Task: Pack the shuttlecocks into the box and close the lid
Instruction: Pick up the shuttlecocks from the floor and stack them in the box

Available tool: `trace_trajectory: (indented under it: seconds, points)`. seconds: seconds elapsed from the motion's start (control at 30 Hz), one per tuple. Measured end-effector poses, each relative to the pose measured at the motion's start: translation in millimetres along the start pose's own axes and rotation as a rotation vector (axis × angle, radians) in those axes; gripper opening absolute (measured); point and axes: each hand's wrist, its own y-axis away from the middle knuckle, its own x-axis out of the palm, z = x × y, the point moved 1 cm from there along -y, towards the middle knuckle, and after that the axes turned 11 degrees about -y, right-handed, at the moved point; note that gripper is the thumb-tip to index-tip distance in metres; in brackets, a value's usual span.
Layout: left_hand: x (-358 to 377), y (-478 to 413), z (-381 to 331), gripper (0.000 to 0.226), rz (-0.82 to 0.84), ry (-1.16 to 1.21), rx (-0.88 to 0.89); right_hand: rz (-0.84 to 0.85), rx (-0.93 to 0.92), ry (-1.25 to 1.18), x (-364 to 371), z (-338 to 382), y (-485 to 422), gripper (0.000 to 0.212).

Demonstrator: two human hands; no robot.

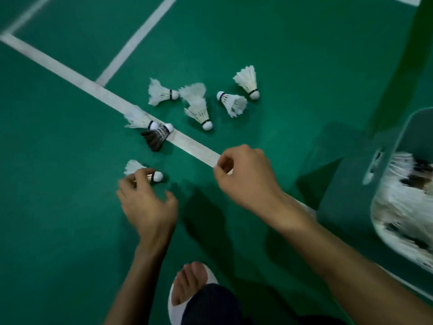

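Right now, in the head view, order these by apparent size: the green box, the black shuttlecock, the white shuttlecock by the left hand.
1. green box: largest, though cropped and nearest the camera.
2-3. black shuttlecock and white shuttlecock: look alike; the left hand covers part of the white one, so no ranking.

The green floor [70, 207] has white lines [70, 73]. White shuttlecocks [199, 111] and one black shuttlecock [155, 138] lie on it, past the left hand [147, 202] and the right hand [246, 177]. Another shuttlecock [157, 176] touches the left hand. The box [346, 195] stands to the right of the right hand.
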Motion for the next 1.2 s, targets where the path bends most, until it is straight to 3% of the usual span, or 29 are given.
trace_trajectory:
  seconds: [0.13, 0.33, 0.43, 0.5, 0.6, 0.67, 0.73, 0.8, 0.87, 0.97, 1.07, 1.2]
  points:
    - [14.3, -31.7, 18.4, 0.080, 0.174, -0.438, 0.122, -0.061, -0.029, 0.153, 25.3, -15.0, -47.2, 0.020]
    - [-2.9, -78.1, 24.3, 0.020, 0.014, -0.255, -0.079, -0.251, 0.140, -0.111, 24.4, -15.5, -112.6, 0.041]
    - [-23.7, -88.9, 15.9, 0.011, -0.030, -0.219, 0.058, -0.267, 0.265, -0.192, 23.2, -15.3, -125.8, 0.053]
    - [-26.2, -97.4, 6.7, 0.022, 0.142, -0.305, 0.208, -0.248, 0.304, -0.248, 25.3, -14.8, -131.6, 0.061]
    - [-19.8, -93.1, -3.3, 0.074, 0.783, -0.484, 0.242, -0.181, 0.333, -0.327, 29.0, -13.6, -139.9, 0.067]
    - [-19.3, -68.7, 3.1, 0.110, 0.978, -0.629, 0.235, -0.140, 0.335, -0.335, 29.5, -12.9, -142.6, 0.061]
    - [-26.6, -41.3, 19.4, 0.124, 0.919, -0.666, 0.104, -0.137, 0.314, -0.352, 27.3, -16.8, -144.4, 0.056]
    - [-31.0, -21.3, 36.9, 0.122, 0.846, -0.564, -0.103, -0.173, 0.279, -0.371, 25.6, -21.1, -140.7, 0.052]
    - [-27.5, -1.6, 44.7, 0.121, 0.926, -0.470, -0.158, -0.248, 0.257, -0.390, 26.1, -24.9, -132.1, 0.047]
    - [-19.3, 25.0, 37.2, 0.109, 0.941, -0.429, -0.096, -0.369, 0.272, -0.480, 28.9, -32.4, -115.7, 0.034]
    - [-13.3, 28.5, 20.5, 0.097, 0.904, -0.553, 0.040, -0.440, 0.296, -0.496, 31.0, -43.2, -102.7, 0.027]
    - [-4.4, 29.3, -1.6, 0.085, 1.042, -0.748, 0.197, -0.449, 0.305, -0.499, 27.5, -52.2, -90.7, 0.023]
